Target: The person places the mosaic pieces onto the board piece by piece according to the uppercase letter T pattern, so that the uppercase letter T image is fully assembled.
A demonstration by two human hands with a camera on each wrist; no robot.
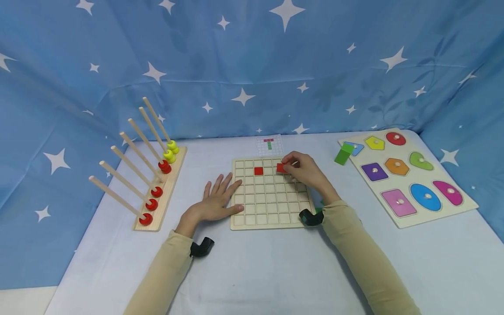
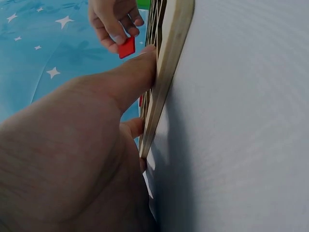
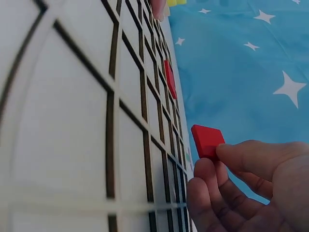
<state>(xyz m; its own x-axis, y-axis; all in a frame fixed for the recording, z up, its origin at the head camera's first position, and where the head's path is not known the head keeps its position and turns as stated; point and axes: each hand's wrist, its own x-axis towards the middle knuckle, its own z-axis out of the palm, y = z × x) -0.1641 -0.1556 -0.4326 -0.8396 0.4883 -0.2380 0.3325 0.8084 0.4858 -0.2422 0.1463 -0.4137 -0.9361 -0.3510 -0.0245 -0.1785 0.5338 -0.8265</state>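
Observation:
A wooden grid board [image 1: 260, 208] lies on the table, with one red square tile [image 1: 258, 171] set in a cell of its upper part. My left hand [image 1: 215, 202] rests at the board's left edge, fingers spread, its thumb and fingertips on the rim. Between thumb and fingers, my right hand [image 1: 305, 170] pinches a second red tile [image 3: 208, 141] over the upper right of the grid. In the right wrist view this tile is tilted and held above the cells. Behind the board is a paper card [image 1: 269, 148] printed with a red and green T pattern.
Left of the board stands a wooden peg stand [image 1: 169, 186] with red and yellow beads. Green blocks [image 1: 344, 154] sit to the right, against a knobbed shape puzzle [image 1: 393, 152]. More green [image 1: 319, 210] shows beside my right wrist. A blue starred curtain [image 1: 252, 65] hangs behind the table.

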